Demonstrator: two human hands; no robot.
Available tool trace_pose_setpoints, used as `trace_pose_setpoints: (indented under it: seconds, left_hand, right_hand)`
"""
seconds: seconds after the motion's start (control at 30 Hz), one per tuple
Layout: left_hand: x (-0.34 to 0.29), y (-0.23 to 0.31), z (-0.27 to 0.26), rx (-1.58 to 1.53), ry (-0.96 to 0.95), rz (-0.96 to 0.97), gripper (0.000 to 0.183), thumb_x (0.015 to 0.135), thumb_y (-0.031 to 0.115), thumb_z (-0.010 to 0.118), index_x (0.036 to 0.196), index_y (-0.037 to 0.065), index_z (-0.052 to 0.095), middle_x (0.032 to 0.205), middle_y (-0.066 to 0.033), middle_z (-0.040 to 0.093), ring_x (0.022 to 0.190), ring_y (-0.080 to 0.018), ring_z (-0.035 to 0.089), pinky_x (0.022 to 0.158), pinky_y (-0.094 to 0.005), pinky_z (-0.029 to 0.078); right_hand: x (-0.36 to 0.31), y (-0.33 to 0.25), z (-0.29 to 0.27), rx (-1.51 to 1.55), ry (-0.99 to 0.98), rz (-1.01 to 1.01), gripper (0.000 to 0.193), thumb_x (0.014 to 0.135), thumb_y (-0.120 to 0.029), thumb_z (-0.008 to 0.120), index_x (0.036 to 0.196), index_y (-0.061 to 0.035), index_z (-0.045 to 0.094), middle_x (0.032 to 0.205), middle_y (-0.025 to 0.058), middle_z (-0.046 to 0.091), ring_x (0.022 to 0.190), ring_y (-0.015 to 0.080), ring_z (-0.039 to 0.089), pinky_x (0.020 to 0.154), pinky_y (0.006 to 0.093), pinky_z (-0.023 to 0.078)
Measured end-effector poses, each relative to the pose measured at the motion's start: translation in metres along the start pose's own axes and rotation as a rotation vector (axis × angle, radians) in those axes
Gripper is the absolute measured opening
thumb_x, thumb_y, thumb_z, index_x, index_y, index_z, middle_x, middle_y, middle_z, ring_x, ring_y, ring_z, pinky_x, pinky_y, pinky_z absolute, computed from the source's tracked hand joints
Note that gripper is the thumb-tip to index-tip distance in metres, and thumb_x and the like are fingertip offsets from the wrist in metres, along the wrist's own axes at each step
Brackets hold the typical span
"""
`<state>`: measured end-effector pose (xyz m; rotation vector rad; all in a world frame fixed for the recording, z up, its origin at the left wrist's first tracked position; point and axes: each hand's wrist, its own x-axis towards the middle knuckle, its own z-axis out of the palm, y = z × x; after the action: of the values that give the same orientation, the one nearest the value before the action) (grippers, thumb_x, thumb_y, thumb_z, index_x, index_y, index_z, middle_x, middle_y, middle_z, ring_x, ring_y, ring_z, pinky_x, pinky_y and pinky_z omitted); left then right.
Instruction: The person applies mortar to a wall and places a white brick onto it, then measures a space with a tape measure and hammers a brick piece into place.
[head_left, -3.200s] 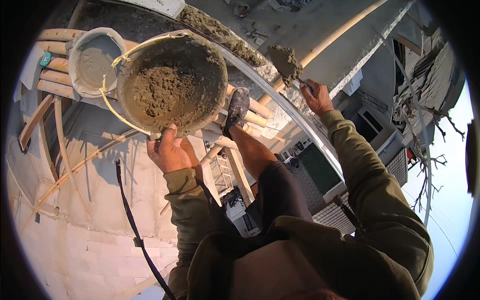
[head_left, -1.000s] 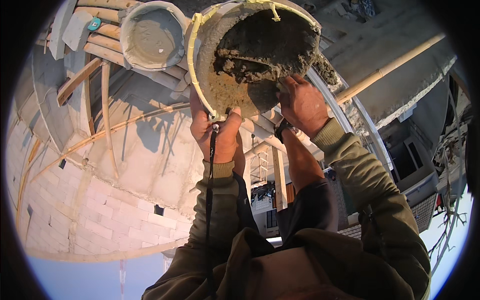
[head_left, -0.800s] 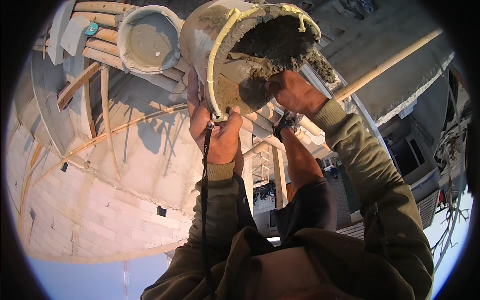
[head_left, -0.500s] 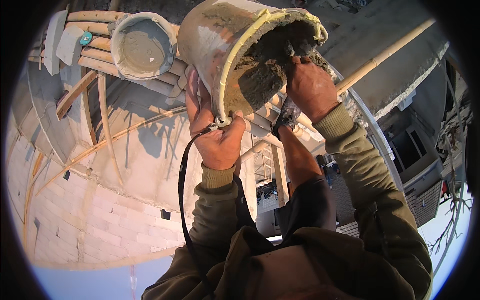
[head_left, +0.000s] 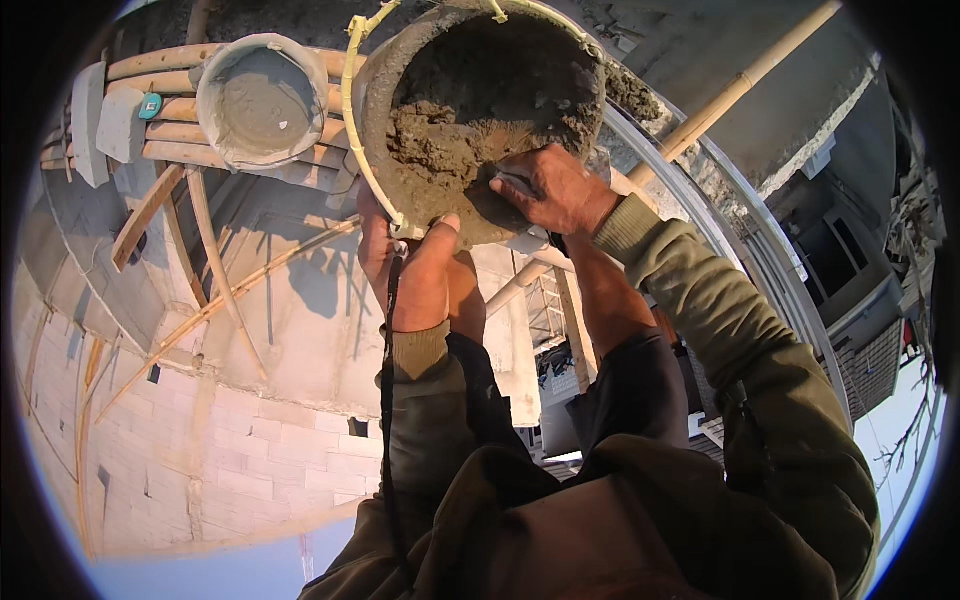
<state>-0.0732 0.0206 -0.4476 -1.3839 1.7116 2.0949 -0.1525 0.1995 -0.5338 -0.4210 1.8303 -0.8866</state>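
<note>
left hand (head_left: pixel 415 275): clenched on the rim of the mortar bucket (head_left: pixel 400 110), thumb hooked over the lip, fingers behind the wall
right hand (head_left: pixel 555 188): inside the bucket mouth, fingers curled around a small tool that is mostly hidden; can't tell what kind; fingertips against the wet mortar (head_left: pixel 450 140)
mortar bucket: directly above both hands, tipped so the mouth faces the camera; round, grey, crusted with dried cement; yellow band (head_left: pixel 352 120) along the rim
wet mortar: coarse, clumpy, dark grey-brown; piled on the lower left of the bucket's inside, just left of the right hand
black cord (head_left: pixel 385 400): hangs from the left hand down along the left sleeve
sleeves (head_left: pixel 740 340): olive fabric, ribbed cuffs at both wrists
second bucket (head_left: pixel 262 100): up and left of the left hand, well apart; round, upright, smooth grey cement film inside
bamboo poles (head_left: pixel 165 105): tan, round, lying side by side under the second bucket
block wall (head_left: pixel 230 460): pale blocks, below and left of the left hand, far off
metal rail (head_left: pixel 740 250): curved, right of the right hand
</note>
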Motion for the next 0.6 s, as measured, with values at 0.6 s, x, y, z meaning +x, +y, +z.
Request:
trace_pose_setpoints:
  seconds: [0.6]
  left_hand:
    - [0.014,-0.082,-0.074,-0.094,0.333,-0.098,0.029,0.088,0.0,0.066,0.116,0.006,0.067,0.117,-0.0099,0.07,0.107,-0.0227,0.067,0.096,-0.0463,0.056]
  right_hand:
    - [-0.101,0.195,-0.148,-0.218,0.478,0.14,0.023,0.089,-0.018,0.059,0.099,0.0026,0.058,0.078,0.0243,0.058,0.075,0.0466,0.06,0.069,0.0486,0.048]
